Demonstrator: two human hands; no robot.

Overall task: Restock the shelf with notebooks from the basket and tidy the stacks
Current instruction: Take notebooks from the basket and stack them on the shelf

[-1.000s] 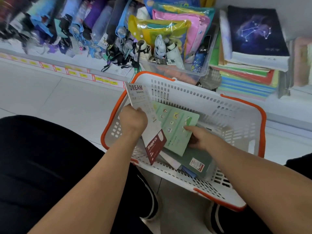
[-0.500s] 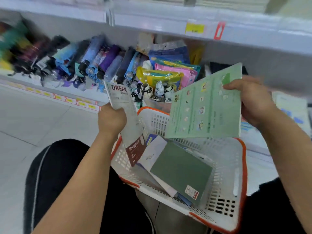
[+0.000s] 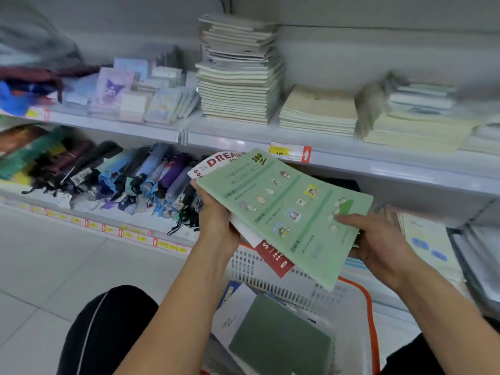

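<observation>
A light green notebook (image 3: 284, 212) lies on top of a white and red notebook (image 3: 273, 257) marked DREAM, both held in the air above the basket. My left hand (image 3: 216, 217) grips their left edge. My right hand (image 3: 378, 244) holds the green notebook's right side, thumb on its cover. The white basket (image 3: 349, 312) with orange rim sits below and holds a dark green notebook (image 3: 278, 339) and a white one (image 3: 235, 312). On the upper shelf (image 3: 243, 142) stand stacks of pale notebooks (image 3: 238, 74).
A lower pale stack (image 3: 319, 115) and a messy one (image 3: 411, 115) sit right of the tall stack. Small cartoon notebooks (image 3: 130, 90) stand on the upper shelf's left. Folded umbrellas (image 3: 108, 174) fill the lower shelf. A price tag (image 3: 290, 152) hangs on the shelf edge. Tiled floor at left.
My right hand lifted the green notebook out of the basket and laid it over the DREAM notebook held by my left hand. The view rose to the upper shelf.
</observation>
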